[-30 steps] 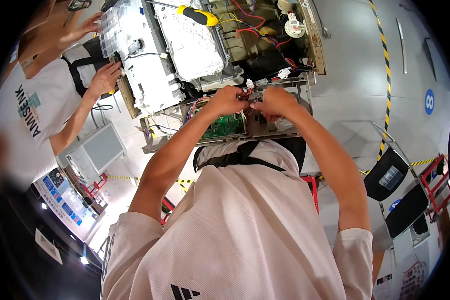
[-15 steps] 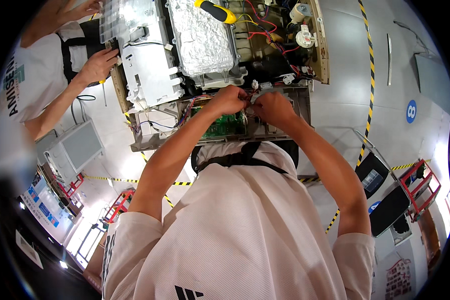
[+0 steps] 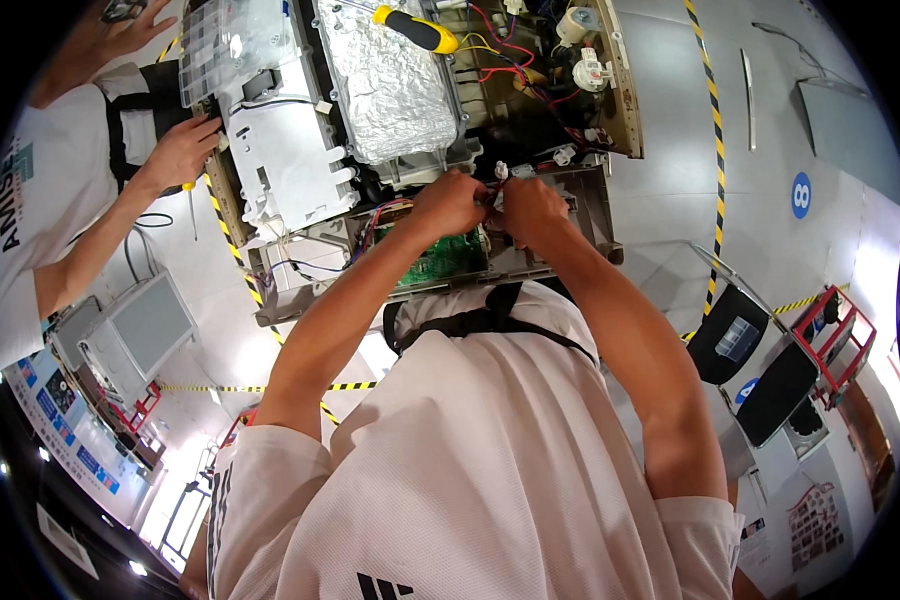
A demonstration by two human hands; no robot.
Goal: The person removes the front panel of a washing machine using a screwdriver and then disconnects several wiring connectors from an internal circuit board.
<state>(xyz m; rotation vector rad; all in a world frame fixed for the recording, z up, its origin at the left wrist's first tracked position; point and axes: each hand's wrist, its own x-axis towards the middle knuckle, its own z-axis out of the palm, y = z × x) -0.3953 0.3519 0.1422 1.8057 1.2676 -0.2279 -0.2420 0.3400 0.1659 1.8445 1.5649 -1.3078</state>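
Note:
Both of my hands meet over the near tray of an opened appliance (image 3: 610, 225), just above its green circuit board (image 3: 445, 258). My left hand (image 3: 452, 205) is closed, its fingertips pinching at thin wires (image 3: 492, 198). Close beside it, my right hand (image 3: 532, 212) is also closed on the wires, knuckles up. The exact piece between the fingertips is mostly hidden. A white plug connector (image 3: 501, 170) stands just beyond the fingertips. Left of the board, a bundle of coloured wires (image 3: 362, 240) runs across the tray.
A yellow-and-black screwdriver (image 3: 415, 29) lies over the foil-covered box (image 3: 385, 95). Left of that are a white plastic panel (image 3: 285, 160) and a clear compartment box (image 3: 232, 50). At the left, a co-worker's hand (image 3: 180, 155) touches the appliance's edge. Chairs (image 3: 730, 335) stand at right.
The view has shifted, so the appliance sits slightly farther left. My hands stay together at the wires, the right turned a little. The co-worker's far hand has opened near the compartment box.

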